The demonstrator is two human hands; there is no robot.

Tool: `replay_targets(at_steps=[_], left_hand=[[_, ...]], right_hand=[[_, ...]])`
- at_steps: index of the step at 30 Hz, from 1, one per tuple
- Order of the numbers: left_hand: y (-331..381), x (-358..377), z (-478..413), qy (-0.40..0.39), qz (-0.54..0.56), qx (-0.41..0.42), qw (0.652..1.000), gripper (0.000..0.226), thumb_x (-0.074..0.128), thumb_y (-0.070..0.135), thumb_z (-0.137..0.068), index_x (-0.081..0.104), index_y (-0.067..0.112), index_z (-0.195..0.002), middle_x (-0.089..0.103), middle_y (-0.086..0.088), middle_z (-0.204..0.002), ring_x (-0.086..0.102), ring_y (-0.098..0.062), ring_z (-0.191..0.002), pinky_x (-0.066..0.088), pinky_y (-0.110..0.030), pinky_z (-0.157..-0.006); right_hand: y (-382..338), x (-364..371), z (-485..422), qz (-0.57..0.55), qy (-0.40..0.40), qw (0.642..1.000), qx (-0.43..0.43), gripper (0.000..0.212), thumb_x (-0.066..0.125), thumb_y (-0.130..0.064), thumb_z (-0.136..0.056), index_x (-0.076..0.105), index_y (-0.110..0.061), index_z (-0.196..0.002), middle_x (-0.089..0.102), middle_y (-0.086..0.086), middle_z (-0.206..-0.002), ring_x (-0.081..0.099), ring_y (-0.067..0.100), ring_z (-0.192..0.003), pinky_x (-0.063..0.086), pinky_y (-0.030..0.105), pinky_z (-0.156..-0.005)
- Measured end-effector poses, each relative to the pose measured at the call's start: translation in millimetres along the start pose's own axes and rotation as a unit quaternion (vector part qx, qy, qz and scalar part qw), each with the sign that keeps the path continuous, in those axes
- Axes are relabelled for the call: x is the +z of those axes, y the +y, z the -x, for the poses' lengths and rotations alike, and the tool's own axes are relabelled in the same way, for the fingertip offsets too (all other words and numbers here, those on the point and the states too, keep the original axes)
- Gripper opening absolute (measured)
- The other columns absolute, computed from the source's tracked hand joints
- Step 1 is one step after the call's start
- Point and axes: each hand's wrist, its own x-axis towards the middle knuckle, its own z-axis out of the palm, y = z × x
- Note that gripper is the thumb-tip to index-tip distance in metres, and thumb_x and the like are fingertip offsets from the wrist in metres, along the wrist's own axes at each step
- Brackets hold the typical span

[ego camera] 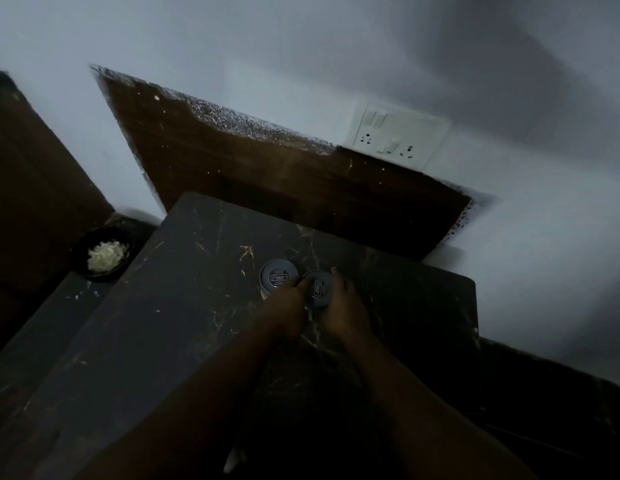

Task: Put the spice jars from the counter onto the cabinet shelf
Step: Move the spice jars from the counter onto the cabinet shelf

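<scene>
Dimly, I see a pale wall [301, 36] across the top, a brown wooden panel [267, 174] leaning against it, and a dark marbled counter [163, 323] spreading below. A white switch plate [398, 138] sits on the wall at about one o'clock. At nine o'clock, just off the counter's edge, rests a black bowl [76, 258] of pale shreds. Near centre two grey-lidded jars stand on the counter, just beside each other. The right hand [343, 310] curls round the right jar [319, 289]. The left hand [284, 313] touches the left jar [277, 275] at its five o'clock edge; I cannot tell whether it grips.
</scene>
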Motion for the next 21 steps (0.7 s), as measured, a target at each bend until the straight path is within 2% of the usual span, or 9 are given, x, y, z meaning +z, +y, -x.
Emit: replay_targets(at_steps=[3,5,9,13,17,21], left_hand=[[-2,5,-4,-0.007,0.013,0.001,1.000,0.080,0.069,0.027,-0.087,0.030,0.022,-0.157,0.039,-0.009,-0.156,0.045,-0.032,-0.138,0.039,-0.042,-0.111],[-4,4,-4,-0.005,0.023,-0.005,1.000,0.077,0.068,0.030,-0.086,0.034,0.025,-0.155,0.047,-0.007,-0.150,0.051,-0.030,-0.132,0.043,-0.041,-0.107],[-1,-6,-1,0.032,0.031,0.001,0.999,0.078,0.049,0.050,-0.077,0.042,0.025,-0.150,0.049,-0.010,-0.148,0.053,-0.033,-0.129,0.045,-0.042,-0.104],[-2,-19,-1,0.076,0.032,0.016,0.996,0.066,0.064,0.030,-0.088,0.042,0.023,-0.150,0.047,-0.010,-0.148,0.053,-0.032,-0.129,0.047,-0.041,-0.103],[4,-38,-3,0.077,0.026,0.017,0.997,0.084,0.074,0.030,-0.086,0.028,0.032,-0.156,0.040,-0.004,-0.155,0.052,-0.026,-0.130,0.049,-0.041,-0.103],[20,-70,2,0.072,0.088,0.109,0.988,0.094,0.079,0.033,-0.084,0.021,0.036,-0.158,0.041,-0.001,-0.154,0.049,-0.020,-0.134,0.046,-0.042,-0.108]], right_hand=[[1,7,-8,-0.017,-0.026,0.999,-0.019,0.112,0.082,-0.039,-0.077,0.010,-0.024,-0.162,0.021,0.011,-0.163,0.043,0.037,-0.137,0.046,0.048,-0.106],[2,10,-12,-0.013,-0.016,1.000,-0.019,0.103,0.079,-0.040,-0.080,0.015,-0.027,-0.159,0.027,0.009,-0.161,0.045,0.035,-0.136,0.046,0.048,-0.105],[10,12,-13,-0.041,0.031,0.999,-0.018,0.093,0.078,-0.060,-0.071,0.032,-0.032,-0.147,0.044,0.004,-0.148,0.047,0.031,-0.132,0.048,0.046,-0.101],[19,4,-7,-0.143,0.067,0.987,-0.005,0.095,0.079,-0.056,-0.060,0.034,-0.034,-0.141,0.043,-0.001,-0.144,0.051,0.026,-0.128,0.052,0.044,-0.098],[23,-12,0,-0.207,0.112,0.972,0.005,0.103,0.083,-0.052,-0.061,0.028,-0.038,-0.147,0.038,-0.005,-0.150,0.047,0.019,-0.134,0.047,0.034,-0.099],[3,-44,12,-0.238,0.148,0.957,-0.071,0.098,0.086,-0.034,-0.073,0.031,-0.031,-0.153,0.039,-0.003,-0.153,0.041,0.013,-0.137,0.034,0.023,-0.101]])
